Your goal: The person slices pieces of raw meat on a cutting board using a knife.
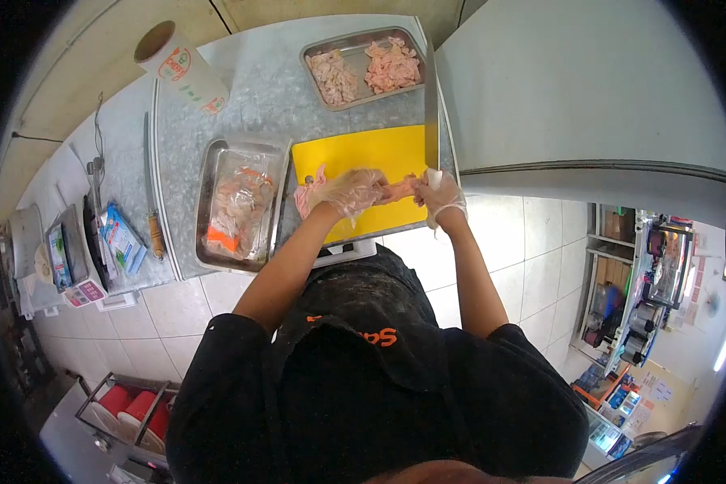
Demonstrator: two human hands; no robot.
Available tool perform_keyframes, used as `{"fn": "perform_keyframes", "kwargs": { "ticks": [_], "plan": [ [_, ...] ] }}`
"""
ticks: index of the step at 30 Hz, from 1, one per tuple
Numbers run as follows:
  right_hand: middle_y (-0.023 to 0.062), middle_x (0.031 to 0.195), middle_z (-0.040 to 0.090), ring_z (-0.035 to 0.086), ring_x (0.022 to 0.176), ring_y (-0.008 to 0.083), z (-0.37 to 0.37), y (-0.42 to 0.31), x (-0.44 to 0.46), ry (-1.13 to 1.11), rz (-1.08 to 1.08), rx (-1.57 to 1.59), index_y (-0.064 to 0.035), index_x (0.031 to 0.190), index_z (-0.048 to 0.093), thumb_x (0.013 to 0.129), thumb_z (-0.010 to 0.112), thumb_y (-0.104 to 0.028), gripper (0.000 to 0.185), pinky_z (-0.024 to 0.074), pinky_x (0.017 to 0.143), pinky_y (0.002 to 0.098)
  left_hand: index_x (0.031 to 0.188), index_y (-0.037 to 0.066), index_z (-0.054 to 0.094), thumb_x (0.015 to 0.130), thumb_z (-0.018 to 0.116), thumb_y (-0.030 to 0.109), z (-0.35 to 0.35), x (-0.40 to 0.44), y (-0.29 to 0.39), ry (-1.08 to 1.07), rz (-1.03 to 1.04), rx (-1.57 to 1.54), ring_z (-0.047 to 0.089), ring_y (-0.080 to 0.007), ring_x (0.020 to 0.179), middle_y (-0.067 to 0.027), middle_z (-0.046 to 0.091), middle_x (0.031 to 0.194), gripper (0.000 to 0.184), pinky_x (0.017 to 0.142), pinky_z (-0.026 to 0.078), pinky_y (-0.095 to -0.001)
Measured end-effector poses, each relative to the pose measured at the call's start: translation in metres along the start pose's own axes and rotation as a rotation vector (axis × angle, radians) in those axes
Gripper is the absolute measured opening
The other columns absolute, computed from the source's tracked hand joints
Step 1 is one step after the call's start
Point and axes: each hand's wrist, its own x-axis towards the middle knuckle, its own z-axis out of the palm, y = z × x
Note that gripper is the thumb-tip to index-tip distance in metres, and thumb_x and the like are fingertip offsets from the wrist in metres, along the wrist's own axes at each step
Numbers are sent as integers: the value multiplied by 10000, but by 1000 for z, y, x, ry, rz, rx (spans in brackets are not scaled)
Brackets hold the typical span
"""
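My left hand (351,192), in a clear plastic glove, is closed on a strip of raw meat (397,189) above the yellow cutting board (363,149). My right hand (444,199), gloved too, grips the white handle of a large knife (432,113). The blade points away from me, along the board's right edge. The fingers of that hand also touch the right end of the strip. Another piece of raw meat (305,196) lies on the board's left side, partly behind my left hand.
Left of the board, a metal tray (204,206) holds bagged raw meat. A second tray (355,50) at the back has two heaps of cut pieces. A paper-towel roll (187,68) and a long tool with a wooden handle (155,234) are farther left.
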Motion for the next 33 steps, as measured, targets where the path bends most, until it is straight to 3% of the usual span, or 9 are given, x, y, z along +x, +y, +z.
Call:
{"fn": "perform_keyframes", "kwargs": {
  "ticks": [6, 8, 15, 18, 25, 27, 29, 31, 33],
  "plan": [
    [238, 926, 656, 645, 886, 383, -7, 32, 9, 335, -83, -387, 40, 1051, 560, 831, 667, -287, 409, 503, 755, 452, 988, 112, 686, 881, 551, 397, 45, 35, -19, 347, -44, 378, 626, -325, 948, -156, 655, 999, 334, 816, 483, -447],
    [257, 982, 644, 624, 941, 406, -7, 36, -13, 246, -8, -380, -5, 1062, 588, 871, 602, -358, 402, 487, 819, 439, 959, 157, 699, 886, 544, 359, 45, 15, 6, 637, 227, 548, 630, -309, 939, -116, 656, 973, 265, 802, 488, -436],
    [305, 945, 628, 602, 950, 444, 43, 90, -27, -47, -13, -151, 49, 1025, 607, 924, 392, -629, 718, 452, 818, 472, 950, 174, 713, 858, 582, 323, 75, 41, -41, 592, 262, 531, 627, -280, 858, -54, 654, 914, 219, 730, 477, -430],
    [310, 950, 620, 569, 961, 486, 41, 53, -40, 16, 38, -125, 41, 1005, 612, 994, 301, -512, 634, 448, 830, 491, 1036, 182, 695, 844, 604, 300, 82, 56, -64, 516, 341, 601, 608, -240, 877, -13, 653, 947, 243, 733, 468, -417],
    [298, 895, 622, 601, 853, 476, 65, 106, -66, 115, -193, -399, 24, 1035, 613, 991, 265, -526, 653, 456, 720, 526, 822, 106, 682, 811, 611, 224, 76, 56, -43, 558, 280, 427, 617, -287, 814, -58, 656, 874, 139, 726, 463, -436],
    [287, 871, 626, 607, 833, 461, 64, 115, -79, -75, 271, -352, -7, 1208, 516, 1012, 291, -400, 494, 463, 669, 526, 812, 97, 673, 806, 614, 225, 67, 58, -42, 549, 258, 446, 616, -289, 824, -59, 658, 880, 140, 738, 461, -434],
    [284, 862, 619, 605, 817, 457, 66, 124, -63, -120, 276, -436, -29, 1323, 365, 994, 354, -287, 419, 464, 647, 526, 846, 108, 681, 799, 628, 215, 69, 59, -47, 588, 294, 483, 614, -290, 822, -64, 657, 852, 129, 740, 455, -441],
    [291, 877, 612, 597, 826, 466, 66, 120, -42, 53, -249, -669, -31, 1352, 294, 969, 398, -259, 457, 465, 679, 532, 874, 126, 689, 793, 636, 206, 78, 64, -53, 615, 304, 404, 615, -291, 817, -63, 659, 847, 125, 732, 455, -442],
    [291, 878, 609, 596, 821, 466, 68, 122, -42, 0, -123, -611, -28, 1363, 274, 958, 415, -241, 478, 464, 686, 532, 902, 145, 696, 788, 645, 197, 83, 60, -55, 650, 326, 340, 616, -291, 812, -62, 660, 843, 136, 725, 455, -444]
  ]
}}
